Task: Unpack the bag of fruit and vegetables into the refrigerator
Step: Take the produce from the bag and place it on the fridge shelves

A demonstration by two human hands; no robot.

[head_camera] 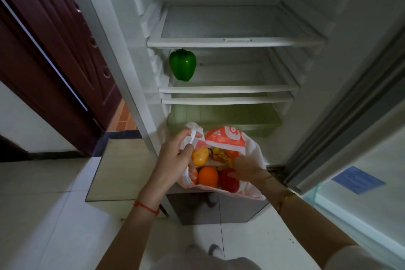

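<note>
A head-mounted view looks down at an open white refrigerator [341,76] with clear glass shelves. A glossy green bell pepper [182,64] stands alone at the left end of the middle glass shelf [230,89], close to the left inner wall. Below the shelves sits a pale green translucent crisper drawer [223,119].

In front of the drawer, two bare hands work at a thin white and orange plastic shopping bag [225,138]. The left hand [175,158], with a red string bracelet [146,206] on the wrist, is curled closed around a white handle loop of the bag, holding the mouth wide. The right hand [246,167], with a thin gold bracelet [282,198] on the wrist, reaches into the bag with fingers bent onto a red round fruit [229,180]; whether it has grasped the fruit is unclear.

Inside the bag also lie a round orange [208,176], a yellow-brown potato [199,155] and yellow bananas [220,156], packed touching one another.
</note>
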